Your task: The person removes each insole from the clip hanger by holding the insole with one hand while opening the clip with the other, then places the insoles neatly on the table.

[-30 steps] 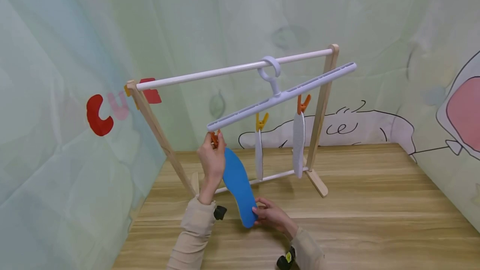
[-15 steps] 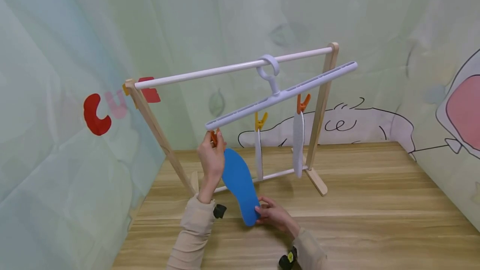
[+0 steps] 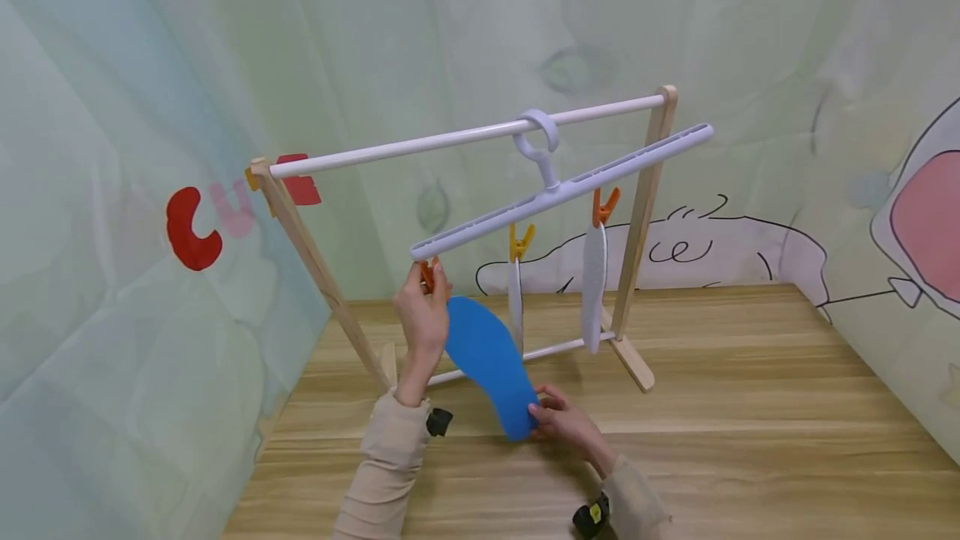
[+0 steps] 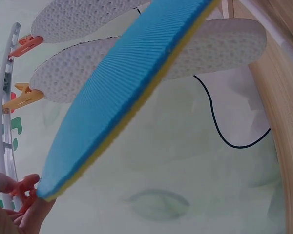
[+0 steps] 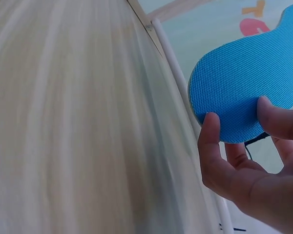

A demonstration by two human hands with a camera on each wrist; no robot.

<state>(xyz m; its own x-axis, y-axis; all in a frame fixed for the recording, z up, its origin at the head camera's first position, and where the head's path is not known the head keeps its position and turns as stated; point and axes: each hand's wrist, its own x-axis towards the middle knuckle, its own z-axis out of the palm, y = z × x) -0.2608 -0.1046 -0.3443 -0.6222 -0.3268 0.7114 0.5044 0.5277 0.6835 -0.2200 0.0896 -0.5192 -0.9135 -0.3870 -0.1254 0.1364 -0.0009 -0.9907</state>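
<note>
A blue insole [image 3: 491, 361] with a yellowish underside slants below the low left end of a white hanger [image 3: 517, 213]. My left hand [image 3: 422, 315] pinches an orange-red clothespin [image 4: 25, 191] at that end. In the left wrist view the insole's tip meets the clothespin; whether it is clamped I cannot tell. My right hand [image 3: 566, 426] holds the insole's lower end, thumb on the blue face in the right wrist view. Further along the hanger, a yellow clothespin [image 3: 519, 243] and an orange clothespin [image 3: 604, 208] each carry a pale, dimpled insole [image 3: 594, 290].
The hanger hooks over the white rail [image 3: 420, 146] of a wooden-legged rack [image 3: 645, 215], tilting down to the left. A lower white bar [image 3: 558, 350] joins the rack's feet on the wood-grain table [image 3: 720, 407]. Printed cloth [image 3: 375, 48] stands behind and at the sides.
My right hand has moved right and slightly up, swinging the insole's lower end with it, and more of the blue face shows. My left hand stays at the clothespin.
</note>
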